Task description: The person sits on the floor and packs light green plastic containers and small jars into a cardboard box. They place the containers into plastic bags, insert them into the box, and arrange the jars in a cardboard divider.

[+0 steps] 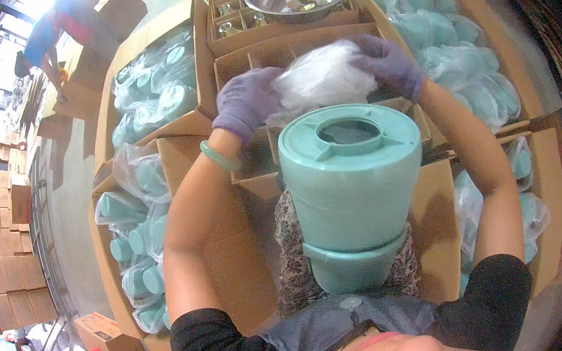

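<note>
Both my hands wear purple knit gloves and hold a crumpled translucent plastic bag (pixel 321 77) between them, over a divided cardboard box (pixel 257 149). My left hand (pixel 249 100) grips the bag's left side, its wrist bearing a pale green bangle (pixel 218 154). On the other side my right hand (pixel 389 63) pinches the bag's upper right edge. What the bag holds, if anything, cannot be told. Nearest to my body stands a large teal plastic container (pixel 354 193), its round recessed face turned up, just below the bag.
Open cartons of bagged teal pieces (pixel 153 80) flank me on both sides, with more at the right (pixel 442 34). Beyond, a steel bowl (pixel 259 2) of small stoppers rests on a carton of glass bottles (pixel 227 28). A person (pixel 54 40) bends over boxes at upper left.
</note>
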`<control>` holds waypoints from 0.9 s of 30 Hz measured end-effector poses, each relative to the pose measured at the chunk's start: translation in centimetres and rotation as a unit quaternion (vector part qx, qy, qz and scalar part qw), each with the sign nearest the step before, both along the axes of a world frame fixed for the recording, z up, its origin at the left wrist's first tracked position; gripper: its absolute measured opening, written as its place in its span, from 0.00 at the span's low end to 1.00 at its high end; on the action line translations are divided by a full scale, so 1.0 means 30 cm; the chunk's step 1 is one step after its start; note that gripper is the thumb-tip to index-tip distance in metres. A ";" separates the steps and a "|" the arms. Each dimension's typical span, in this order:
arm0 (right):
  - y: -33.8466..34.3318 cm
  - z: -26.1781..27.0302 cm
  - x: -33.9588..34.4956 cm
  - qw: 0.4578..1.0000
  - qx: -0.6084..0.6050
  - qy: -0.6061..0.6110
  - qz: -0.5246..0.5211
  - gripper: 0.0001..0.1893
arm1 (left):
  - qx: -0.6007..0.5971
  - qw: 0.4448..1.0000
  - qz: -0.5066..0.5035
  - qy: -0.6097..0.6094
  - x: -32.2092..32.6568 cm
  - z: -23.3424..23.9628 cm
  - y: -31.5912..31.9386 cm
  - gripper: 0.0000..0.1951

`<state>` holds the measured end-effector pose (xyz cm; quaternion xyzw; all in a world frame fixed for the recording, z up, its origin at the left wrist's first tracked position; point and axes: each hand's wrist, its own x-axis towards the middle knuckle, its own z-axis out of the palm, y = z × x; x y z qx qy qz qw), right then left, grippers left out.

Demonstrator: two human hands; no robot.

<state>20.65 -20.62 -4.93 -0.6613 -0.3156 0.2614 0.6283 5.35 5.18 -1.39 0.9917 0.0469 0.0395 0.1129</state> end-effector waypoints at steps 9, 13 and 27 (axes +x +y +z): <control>0.053 -0.056 -0.017 0.966 -0.145 -0.122 0.177 0.43 | -0.198 0.974 0.085 0.062 0.064 -0.006 -0.031 0.15; 0.204 0.082 -0.146 0.947 -0.239 -0.168 0.132 0.34 | -0.221 0.975 0.025 0.009 0.094 0.038 -0.065 0.19; -0.515 0.137 -0.458 0.844 -0.189 -0.487 0.124 0.21 | -0.133 0.845 -0.500 -0.136 -0.635 0.192 -0.197 0.07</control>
